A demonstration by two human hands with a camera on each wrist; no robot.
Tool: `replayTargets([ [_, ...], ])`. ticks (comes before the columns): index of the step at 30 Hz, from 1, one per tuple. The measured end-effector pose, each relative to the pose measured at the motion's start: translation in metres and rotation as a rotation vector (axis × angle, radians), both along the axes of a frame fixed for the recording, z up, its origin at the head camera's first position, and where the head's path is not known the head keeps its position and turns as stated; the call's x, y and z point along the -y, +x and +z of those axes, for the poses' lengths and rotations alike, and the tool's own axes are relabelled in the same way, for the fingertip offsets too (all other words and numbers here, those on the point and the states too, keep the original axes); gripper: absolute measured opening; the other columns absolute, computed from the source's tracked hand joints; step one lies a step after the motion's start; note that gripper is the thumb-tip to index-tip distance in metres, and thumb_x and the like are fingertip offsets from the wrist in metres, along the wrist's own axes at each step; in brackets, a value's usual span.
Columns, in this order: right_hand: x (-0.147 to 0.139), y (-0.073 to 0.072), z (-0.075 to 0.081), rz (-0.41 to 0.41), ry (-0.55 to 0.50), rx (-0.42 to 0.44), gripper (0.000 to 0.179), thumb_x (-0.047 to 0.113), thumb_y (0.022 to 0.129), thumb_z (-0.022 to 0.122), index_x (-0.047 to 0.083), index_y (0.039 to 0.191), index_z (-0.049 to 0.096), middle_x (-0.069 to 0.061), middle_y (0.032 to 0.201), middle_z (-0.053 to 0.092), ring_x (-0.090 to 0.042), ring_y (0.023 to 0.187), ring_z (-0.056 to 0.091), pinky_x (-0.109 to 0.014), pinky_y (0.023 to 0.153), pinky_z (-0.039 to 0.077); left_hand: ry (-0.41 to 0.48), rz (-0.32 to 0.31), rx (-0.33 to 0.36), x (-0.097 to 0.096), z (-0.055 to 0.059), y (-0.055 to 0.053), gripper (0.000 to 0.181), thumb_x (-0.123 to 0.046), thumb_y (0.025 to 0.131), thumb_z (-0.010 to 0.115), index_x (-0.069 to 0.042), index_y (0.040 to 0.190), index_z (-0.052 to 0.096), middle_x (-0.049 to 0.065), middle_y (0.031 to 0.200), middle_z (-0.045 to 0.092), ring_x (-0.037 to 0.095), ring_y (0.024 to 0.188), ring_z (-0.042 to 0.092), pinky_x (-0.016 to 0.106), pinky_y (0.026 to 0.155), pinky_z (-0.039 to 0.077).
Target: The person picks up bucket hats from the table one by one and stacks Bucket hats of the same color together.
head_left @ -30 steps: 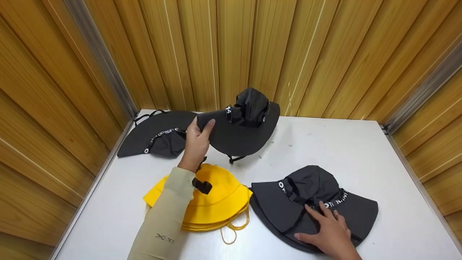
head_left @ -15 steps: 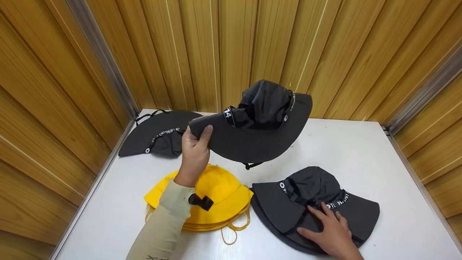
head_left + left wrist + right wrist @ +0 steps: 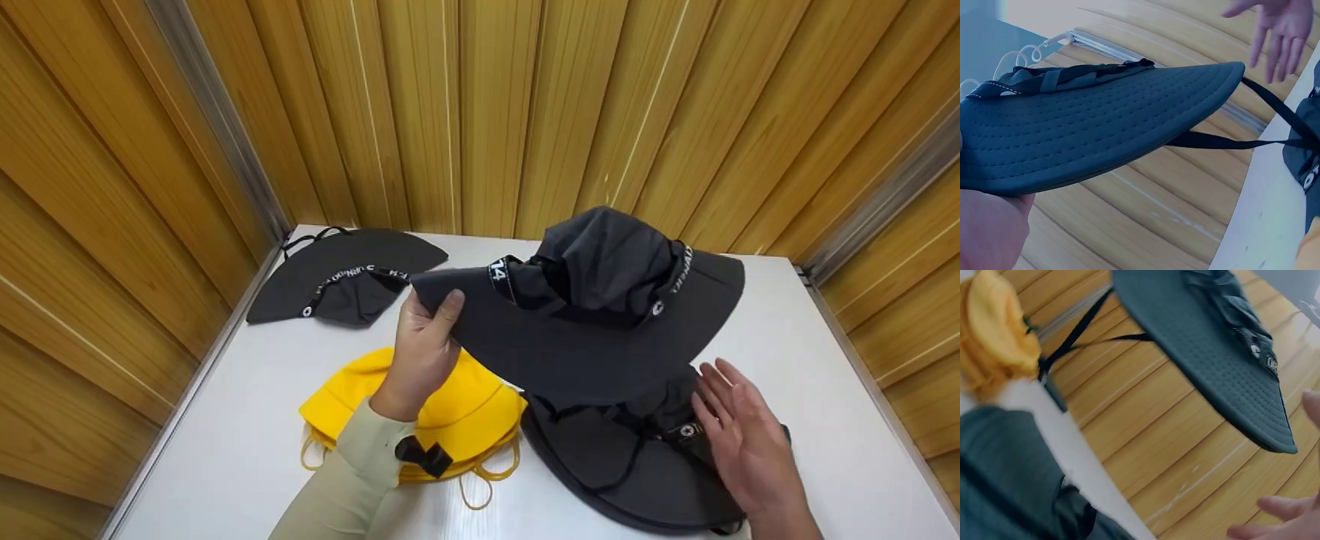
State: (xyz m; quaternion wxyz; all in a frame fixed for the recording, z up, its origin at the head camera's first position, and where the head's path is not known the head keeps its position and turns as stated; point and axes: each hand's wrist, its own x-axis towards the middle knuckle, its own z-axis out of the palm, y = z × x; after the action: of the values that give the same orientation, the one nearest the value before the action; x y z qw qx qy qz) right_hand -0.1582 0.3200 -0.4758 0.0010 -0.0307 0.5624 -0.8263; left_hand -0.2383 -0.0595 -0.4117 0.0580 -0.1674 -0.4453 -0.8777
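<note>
My left hand [image 3: 426, 349] pinches the left end of the brim of a black bucket hat [image 3: 577, 352], thumb on top. The hat is held up in the air, crown upward, with a lettered band round it. In the left wrist view, its black chin strap [image 3: 1224, 140] hangs from the brim. My right hand [image 3: 750, 439] has its fingers extended, palm toward the raised hat and apart from it. Beneath, a stack of black bucket hats [image 3: 637, 480] lies on the table, partly hidden by the raised hat and my right hand.
A pile of yellow bucket hats [image 3: 360, 390] with loose cords sits left of the black stack, under my left wrist. Another black hat [image 3: 345, 255] lies folded at the back left. Wood-patterned walls [image 3: 487, 112] enclose the white table [image 3: 247, 420] on three sides.
My left hand has brought the black bucket hat rightward and nearer, over the black stack. My right hand has lifted off that stack and turned its palm toward the raised hat.
</note>
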Motion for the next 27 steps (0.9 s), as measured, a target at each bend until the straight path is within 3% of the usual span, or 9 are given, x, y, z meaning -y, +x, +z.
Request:
replayTargets([
  [2,-0.004,-0.005,0.002,0.162,-0.349,-0.101,0.049,0.034,0.111,0.025,0.013,0.155,0.032,-0.003,0.156,0.045,-0.016,0.147,0.043,-0.031,0.119,0.04,0.019,-0.039,0.005,-0.005,-0.002,0.004,0.03,-0.028,0.093,0.074,-0.018,0.115,0.057,0.0,0.107,0.066,0.012,0.097,0.072,0.029,0.091,0.06],
  [4,-0.006,-0.009,0.004,0.293,-0.594,-0.131,0.052,0.038,0.11,0.025,0.015,0.156,0.036,-0.009,0.156,0.049,-0.023,0.145,0.048,-0.038,0.119,0.041,0.033,-0.079,0.016,-0.009,-0.005,0.007,0.03,-0.029,0.093,0.073,-0.017,0.114,0.055,0.0,0.107,0.067,0.012,0.098,0.072,0.03,0.091,0.06],
  [6,-0.007,-0.012,0.004,0.379,-0.745,-0.144,0.053,0.037,0.11,0.024,0.017,0.157,0.037,-0.01,0.157,0.048,-0.026,0.144,0.048,-0.041,0.12,0.041,0.039,-0.113,0.045,-0.013,-0.009,0.011,0.033,-0.031,0.091,0.074,-0.018,0.114,0.055,-0.001,0.107,0.067,0.012,0.098,0.073,0.03,0.092,0.06],
  [8,-0.007,-0.013,0.007,0.376,-0.779,-0.193,0.051,0.031,0.112,0.022,0.017,0.159,0.035,-0.01,0.158,0.048,-0.026,0.144,0.049,-0.042,0.119,0.041,0.051,-0.142,0.073,-0.017,-0.012,0.013,0.035,-0.032,0.09,0.075,-0.018,0.115,0.055,-0.001,0.107,0.067,0.011,0.098,0.073,0.03,0.092,0.06],
  [13,-0.002,-0.008,0.017,0.15,-0.735,-0.319,0.046,0.009,0.112,0.022,0.005,0.153,0.041,-0.018,0.146,0.058,-0.031,0.132,0.061,-0.045,0.108,0.052,0.086,-0.159,0.137,-0.025,-0.02,0.016,0.028,-0.026,0.094,0.072,-0.017,0.115,0.054,-0.001,0.107,0.067,0.012,0.098,0.073,0.03,0.093,0.06],
  [18,-0.004,-0.007,0.027,-0.094,-0.752,-0.338,0.044,-0.006,0.107,0.033,-0.002,0.147,0.05,-0.022,0.137,0.064,-0.033,0.122,0.067,-0.047,0.1,0.056,0.022,-0.116,0.179,-0.031,-0.026,0.015,0.014,-0.016,0.102,0.063,-0.014,0.115,0.057,0.002,0.108,0.067,0.014,0.099,0.073,0.033,0.093,0.06],
  [23,-0.01,-0.008,0.035,-0.332,-0.707,-0.297,0.043,-0.012,0.102,0.043,-0.007,0.144,0.051,-0.023,0.128,0.068,-0.032,0.112,0.072,-0.044,0.09,0.061,-0.176,-0.069,0.212,-0.036,-0.035,0.013,0.025,-0.02,0.103,0.063,-0.006,0.123,0.057,0.007,0.111,0.07,0.019,0.1,0.074,0.035,0.095,0.06],
  [27,-0.02,-0.007,0.032,-0.489,-0.633,-0.269,0.044,-0.016,0.098,0.05,-0.011,0.141,0.053,-0.024,0.124,0.07,-0.032,0.103,0.075,-0.042,0.082,0.063,-0.369,-0.082,0.22,-0.04,-0.049,0.012,0.033,-0.026,0.104,0.061,-0.004,0.128,0.058,0.012,0.112,0.073,0.023,0.099,0.075,0.038,0.092,0.061],
])
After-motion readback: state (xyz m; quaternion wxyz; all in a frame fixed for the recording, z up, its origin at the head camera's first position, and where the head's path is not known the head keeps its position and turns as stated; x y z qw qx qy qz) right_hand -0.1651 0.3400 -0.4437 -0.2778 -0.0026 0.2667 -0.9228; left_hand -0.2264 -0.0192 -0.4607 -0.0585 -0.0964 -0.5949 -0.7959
